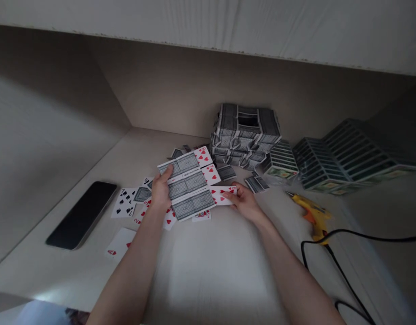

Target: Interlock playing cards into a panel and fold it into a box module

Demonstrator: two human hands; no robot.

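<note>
Grey patterned card, white-edged: a panel of three rows [189, 185], held tilted over the table [208, 266], near its middle. Face-up hearts show at the right end of each row.

Grip, left hand [161, 189]: thumb over the panel's left edge, fingers mostly hidden beneath. Grip, right hand [245, 203]: thumb and fingers pinch the outer end of the six of hearts [222, 195], which sticks out from the lowest row. Whether that card is loose or fixed cannot be told.

Handling (judged): light, flat, springy; smooth faces likely slip, and the seams between rows would crease or part under bending. Best held by the outer edges, supported from below; single cards by their ends.

Containers: a box-like card structure [245, 134] stands behind the hands, with a rectangular opening on top; interior dark, contents unreadable. To its right, a small block of striped packs [282, 158] and a larger bank of them [350, 155]; insides not visible.
</note>
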